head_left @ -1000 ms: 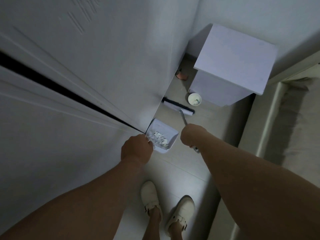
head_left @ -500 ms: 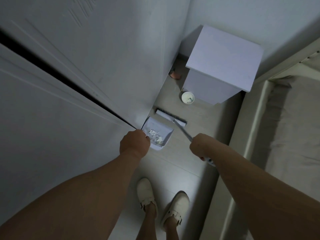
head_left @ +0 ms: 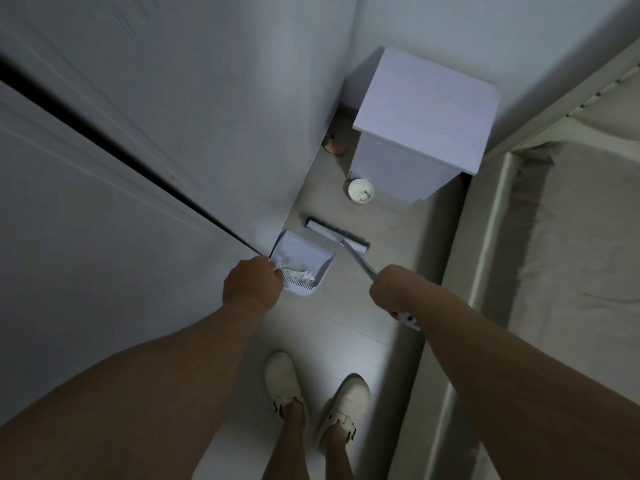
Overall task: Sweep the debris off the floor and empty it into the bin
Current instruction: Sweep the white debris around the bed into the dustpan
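Note:
A grey dustpan (head_left: 304, 254) stands on the pale floor beside the wardrobe, with white paper debris (head_left: 300, 274) lying at its near end. My left hand (head_left: 252, 285) grips the dustpan's upright handle, which the hand hides. My right hand (head_left: 393, 289) grips the long handle of a broom. The broom's head (head_left: 335, 234) rests on the floor just beyond the dustpan. A small round white bin (head_left: 361, 190) with scraps inside stands farther ahead, at the foot of a nightstand.
White wardrobe doors (head_left: 138, 150) fill the left side. A white nightstand (head_left: 422, 123) stands in the far corner, with a small orange object (head_left: 334, 143) on the floor beside it. A bed (head_left: 571, 254) runs along the right. My feet in white shoes (head_left: 315, 400) stand in the narrow aisle.
My right hand has drawn back toward me and to the right along the broom, tilting its handle. The debris has gathered at the near end of the dustpan.

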A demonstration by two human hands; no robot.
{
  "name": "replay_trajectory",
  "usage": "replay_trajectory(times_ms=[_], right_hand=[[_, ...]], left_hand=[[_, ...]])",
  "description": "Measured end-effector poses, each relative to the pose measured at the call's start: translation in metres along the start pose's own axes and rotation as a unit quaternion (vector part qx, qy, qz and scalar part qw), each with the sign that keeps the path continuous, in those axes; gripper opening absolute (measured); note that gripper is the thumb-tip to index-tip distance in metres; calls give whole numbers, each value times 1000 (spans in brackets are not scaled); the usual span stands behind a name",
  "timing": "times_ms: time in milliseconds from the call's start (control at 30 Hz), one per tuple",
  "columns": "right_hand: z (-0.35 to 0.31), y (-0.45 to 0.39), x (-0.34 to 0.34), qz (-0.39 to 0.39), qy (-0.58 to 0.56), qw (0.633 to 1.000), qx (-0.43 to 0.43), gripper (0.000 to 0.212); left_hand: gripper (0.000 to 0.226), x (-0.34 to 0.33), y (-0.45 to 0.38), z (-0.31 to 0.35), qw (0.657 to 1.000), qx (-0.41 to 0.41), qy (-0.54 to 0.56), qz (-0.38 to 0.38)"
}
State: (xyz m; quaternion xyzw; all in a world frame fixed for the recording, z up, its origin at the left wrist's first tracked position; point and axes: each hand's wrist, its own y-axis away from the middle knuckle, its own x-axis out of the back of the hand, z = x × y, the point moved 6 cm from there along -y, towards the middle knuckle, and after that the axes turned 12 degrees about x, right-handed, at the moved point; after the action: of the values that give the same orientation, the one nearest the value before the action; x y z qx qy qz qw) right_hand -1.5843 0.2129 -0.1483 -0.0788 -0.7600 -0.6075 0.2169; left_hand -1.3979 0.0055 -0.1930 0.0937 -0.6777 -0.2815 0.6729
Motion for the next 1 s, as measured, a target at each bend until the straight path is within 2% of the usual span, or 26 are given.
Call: replay_trajectory(times_ms=[167,267,333,367,400,533,633,733,833,900,1000], right_hand=[[4,-1,-34,-64,-92,993,-23,21],[18,18,-31,-44,-180,982,-46,27],[27,17,-26,-17,-191,981,-4,31],[36,24,-25,-18,-249,968,-11,32],[43,34,-20,-23,-260,965,10,31],[87,78,-4,32,-365,929,-49,15],[113,106,-3,22,-438,896,-70,12],[143,140,-7,24,-497,865,-74,22],[168,184,-12,13,-547,831,-98,18],[184,210,-17,0,-579,808,-104,21],[206,243,-27,-11,-627,772,-104,21]], left_hand=[[31,-3,-3,-6,1000,-4,-3,-4],[32,-3,6,-5,999,-23,2,-34],[32,-3,10,-10,998,-32,-7,-48],[31,-4,13,-13,997,-44,-20,-52],[31,-2,19,-14,996,-59,-36,-54],[30,18,41,-8,990,-103,-76,-53],[29,34,55,5,981,-142,-118,-66],[32,52,76,34,958,-210,-181,-68],[30,71,107,71,919,-294,-250,-84],[26,83,130,99,886,-353,-289,-88],[29,99,170,139,824,-439,-355,-52]])
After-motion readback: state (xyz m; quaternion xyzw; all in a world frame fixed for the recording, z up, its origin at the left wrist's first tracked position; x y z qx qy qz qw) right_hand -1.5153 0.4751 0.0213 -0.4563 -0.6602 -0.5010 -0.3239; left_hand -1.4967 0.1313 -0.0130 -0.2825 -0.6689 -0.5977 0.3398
